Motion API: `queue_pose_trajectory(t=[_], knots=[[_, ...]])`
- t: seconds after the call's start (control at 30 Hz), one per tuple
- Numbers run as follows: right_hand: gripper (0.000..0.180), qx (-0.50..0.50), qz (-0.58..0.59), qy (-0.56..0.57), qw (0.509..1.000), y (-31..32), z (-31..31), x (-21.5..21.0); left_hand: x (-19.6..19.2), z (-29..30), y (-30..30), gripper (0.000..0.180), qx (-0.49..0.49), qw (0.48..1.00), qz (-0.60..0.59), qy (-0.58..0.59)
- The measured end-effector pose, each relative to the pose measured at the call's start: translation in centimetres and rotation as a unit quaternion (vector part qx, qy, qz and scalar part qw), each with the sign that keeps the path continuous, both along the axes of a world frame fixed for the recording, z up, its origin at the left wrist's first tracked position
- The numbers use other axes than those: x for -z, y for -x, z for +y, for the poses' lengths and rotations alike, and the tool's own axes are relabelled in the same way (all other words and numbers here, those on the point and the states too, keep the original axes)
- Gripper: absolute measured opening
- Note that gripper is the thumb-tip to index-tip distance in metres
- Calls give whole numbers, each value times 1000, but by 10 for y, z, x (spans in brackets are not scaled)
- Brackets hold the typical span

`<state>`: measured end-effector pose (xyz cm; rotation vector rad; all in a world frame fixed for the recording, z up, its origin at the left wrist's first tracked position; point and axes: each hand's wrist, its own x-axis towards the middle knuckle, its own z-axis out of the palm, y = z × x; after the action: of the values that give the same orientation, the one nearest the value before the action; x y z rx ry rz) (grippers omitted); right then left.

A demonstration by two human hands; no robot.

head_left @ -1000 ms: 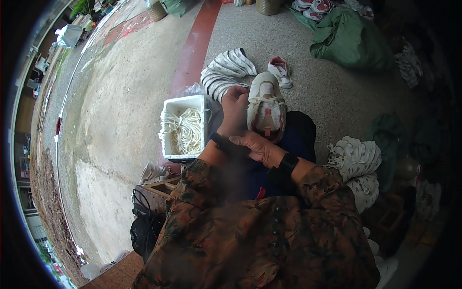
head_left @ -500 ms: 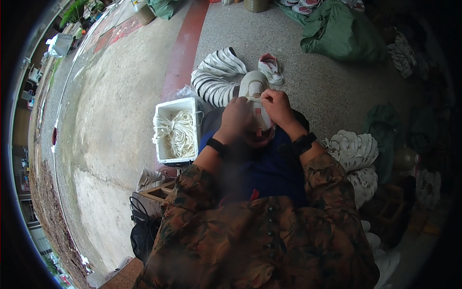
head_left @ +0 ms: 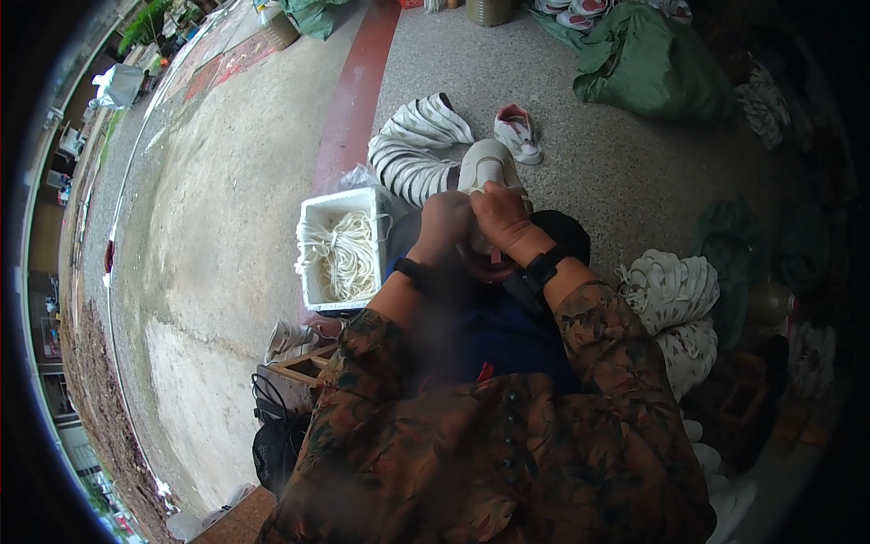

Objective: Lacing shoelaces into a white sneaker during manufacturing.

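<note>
Both hands, the left hand [head_left: 444, 227] and right hand [head_left: 501, 218], are pinched together on a pale cream canvas shoe [head_left: 485, 165] with a rounded toe pointing to twelve o'clock, held over the lap, with the white foam box of cords [head_left: 313, 263] at nine o'clock.

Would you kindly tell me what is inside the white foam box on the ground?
The white foam box holds a loose bundle of white shoelaces; anything beneath them is covered.
</note>
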<state>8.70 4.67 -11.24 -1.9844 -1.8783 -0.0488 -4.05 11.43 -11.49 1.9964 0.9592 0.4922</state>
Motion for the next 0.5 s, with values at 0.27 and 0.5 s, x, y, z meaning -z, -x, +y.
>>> queue_pose_trajectory(t=[0.27,0.5], knots=[[8,16,0,21,1000,-37,-23,-40,8,-3,5,24,-76,995,-42,42],[8,-8,16,8,1000,-11,-2,-18,-8,-7,-4,23,-60,971,-83,216]])
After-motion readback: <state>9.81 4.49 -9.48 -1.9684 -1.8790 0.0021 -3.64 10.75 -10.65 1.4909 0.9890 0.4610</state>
